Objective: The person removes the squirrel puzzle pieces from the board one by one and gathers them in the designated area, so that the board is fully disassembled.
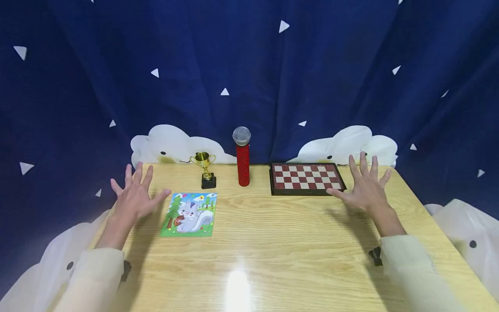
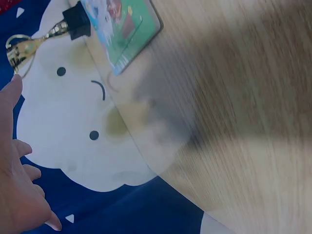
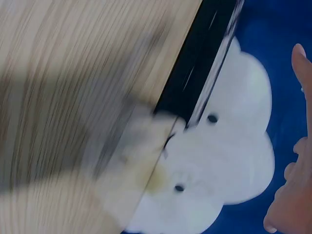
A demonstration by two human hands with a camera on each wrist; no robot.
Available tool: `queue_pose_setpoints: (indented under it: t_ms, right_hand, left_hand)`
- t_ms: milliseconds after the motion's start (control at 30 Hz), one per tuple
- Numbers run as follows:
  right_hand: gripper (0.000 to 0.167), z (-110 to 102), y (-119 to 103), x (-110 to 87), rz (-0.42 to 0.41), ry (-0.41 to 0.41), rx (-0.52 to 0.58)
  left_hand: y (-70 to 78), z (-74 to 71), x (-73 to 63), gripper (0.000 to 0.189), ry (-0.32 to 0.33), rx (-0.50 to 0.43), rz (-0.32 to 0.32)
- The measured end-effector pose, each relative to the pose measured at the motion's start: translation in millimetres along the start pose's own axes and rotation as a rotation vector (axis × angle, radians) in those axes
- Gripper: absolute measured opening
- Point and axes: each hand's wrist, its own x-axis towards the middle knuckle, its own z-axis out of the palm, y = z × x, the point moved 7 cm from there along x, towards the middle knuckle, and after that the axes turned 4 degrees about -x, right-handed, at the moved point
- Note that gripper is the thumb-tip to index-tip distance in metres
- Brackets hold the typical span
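Observation:
My left hand [image 1: 134, 197] hovers over the table's left side with its fingers spread, holding nothing. Beside its thumb lies a square squirrel picture puzzle [image 1: 191, 215]. Behind the puzzle stands a small gold trophy cup [image 1: 203, 161] on a black base, also seen in the left wrist view. A red microphone [image 1: 243, 162] with a silver head stands upright near the back edge. On the right, my right hand [image 1: 366, 188] is held spread and bare, its thumb by the corner of a chessboard [image 1: 306, 177] with a black rim. In the right wrist view only the board's dark side shows.
The wooden table [image 1: 273, 255] has a bright light reflection near its front. A dark blue curtain [image 1: 257, 65] with white triangles and cloud shapes hangs behind and around it. Both forearms wear pale sleeves, with a dark strap piece at each wrist.

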Motion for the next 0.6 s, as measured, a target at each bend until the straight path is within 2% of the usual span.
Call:
queue_pose_setpoints:
  t_ms: [200, 433, 600]
  right_hand:
    - [0.116, 3, -51, 1.5, -0.075, 0.012, 0.02]
    - [0.108, 11, -112, -0.6, -0.175, -0.022, 0.036]
    - [0.104, 20, -158, -3.6, -0.263, -0.048, 0.045]
  left_hand:
    - [12.5, 3.1, -4.0, 0.095, -0.015, 0.017, 0.035]
    - [24.8, 8.4, -9.1, 0.093, -0.037, 0.038, 0.078]
    - [28.3, 15.0, -14.5, 0.094, -0.068, 0.021, 0.1]
